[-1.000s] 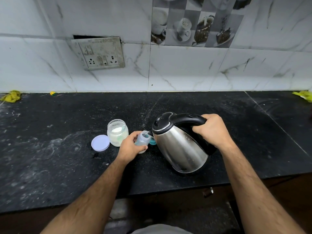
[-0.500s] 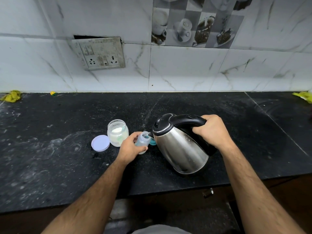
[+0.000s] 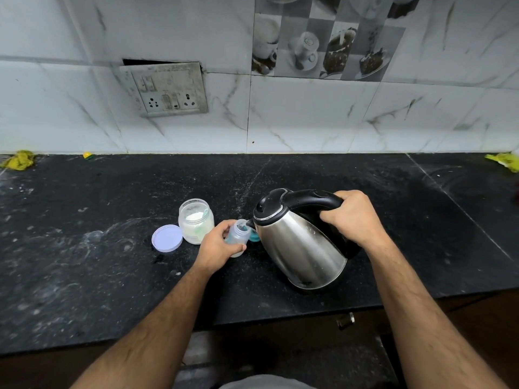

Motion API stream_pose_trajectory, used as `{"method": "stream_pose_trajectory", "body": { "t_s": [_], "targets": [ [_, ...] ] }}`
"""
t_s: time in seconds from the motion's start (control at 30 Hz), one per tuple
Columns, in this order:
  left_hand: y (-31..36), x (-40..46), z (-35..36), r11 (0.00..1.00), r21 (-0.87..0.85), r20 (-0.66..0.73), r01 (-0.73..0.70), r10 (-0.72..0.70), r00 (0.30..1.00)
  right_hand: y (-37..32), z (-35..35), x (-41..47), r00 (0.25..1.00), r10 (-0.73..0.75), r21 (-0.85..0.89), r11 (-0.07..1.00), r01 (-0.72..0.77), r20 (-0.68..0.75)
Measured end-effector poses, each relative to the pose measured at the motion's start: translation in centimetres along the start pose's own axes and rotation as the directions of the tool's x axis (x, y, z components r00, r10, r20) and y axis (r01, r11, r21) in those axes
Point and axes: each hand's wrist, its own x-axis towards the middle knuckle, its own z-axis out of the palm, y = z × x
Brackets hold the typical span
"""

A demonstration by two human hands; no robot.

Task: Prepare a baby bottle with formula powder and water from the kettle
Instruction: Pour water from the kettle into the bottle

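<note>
A steel kettle [image 3: 300, 245] with a black lid and handle is tilted to the left, its spout over the mouth of a small clear baby bottle [image 3: 238, 234]. My right hand [image 3: 351, 217] grips the kettle's handle. My left hand [image 3: 216, 245] is wrapped around the bottle, which stands on the black counter [image 3: 84, 262]. Behind the bottle, a teal bottle cap [image 3: 255, 236] peeks out beside the kettle. An open jar of white formula powder [image 3: 195, 221] with a scoop inside stands left of the bottle. Its lilac lid [image 3: 166, 238] lies flat beside it.
The counter's front edge runs just below the kettle. A tiled wall with a switch and socket plate [image 3: 165, 89] rises behind. Yellow cloth scraps lie at the far left [image 3: 18, 160] and far right [image 3: 504, 162] back corners.
The kettle has stayed tilted over the bottle with only a slight shift. Both hands keep their grips.
</note>
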Motion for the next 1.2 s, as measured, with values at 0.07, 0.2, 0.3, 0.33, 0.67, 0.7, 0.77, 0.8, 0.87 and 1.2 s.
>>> {"method": "stream_pose_trajectory", "body": {
  "t_s": [0.07,0.2,0.3,0.33,0.67,0.7,0.77,0.8,0.87,1.2],
  "targets": [
    [0.0,0.0,0.0,1.0,0.003,-0.001,-0.001,0.001,1.0,0.0,0.0,-0.1,1.0,-0.003,-0.003,1.0,0.003,0.0],
    [0.3,-0.2,0.0,1.0,0.002,0.003,0.001,-0.001,1.0,0.0,0.0,-0.2,1.0,-0.003,-0.001,1.0,0.003,0.005],
    [0.3,-0.4,-0.1,1.0,-0.003,0.005,-0.002,0.002,1.0,0.0,0.0,-0.2,1.0,-0.003,0.006,1.0,0.003,0.006],
    [0.2,-0.4,-0.1,1.0,-0.004,0.004,0.0,0.0,1.0,0.0,0.1,-0.2,1.0,-0.004,0.008,1.0,0.004,0.006],
    [0.4,-0.7,-0.2,0.999,-0.036,0.015,-0.007,0.008,1.0,0.9,0.4,-0.5,1.0,0.016,0.088,0.996,-0.017,0.001],
    [0.4,-0.8,-0.2,0.999,-0.043,0.015,-0.007,0.008,1.0,1.0,0.5,-0.6,1.0,0.019,0.105,0.994,-0.019,0.002],
    [0.5,-0.8,-0.2,0.998,-0.058,0.014,-0.012,0.013,1.0,1.2,0.5,-0.7,1.0,0.017,0.139,0.99,-0.017,-0.005],
    [0.5,-0.8,-0.2,0.998,-0.064,0.015,-0.015,0.016,1.0,1.3,0.6,-0.7,1.0,0.014,0.153,0.988,-0.012,-0.01],
    [0.5,-0.7,-0.3,0.997,-0.078,0.021,-0.022,0.023,1.0,1.5,0.6,-0.9,1.0,0.005,0.184,0.983,-0.002,-0.017],
    [0.3,-0.7,-0.6,0.995,-0.099,0.033,-0.005,0.008,0.999,1.3,0.7,-0.7,0.99,0.057,0.387,0.922,-0.003,-0.128]
  ]
}}
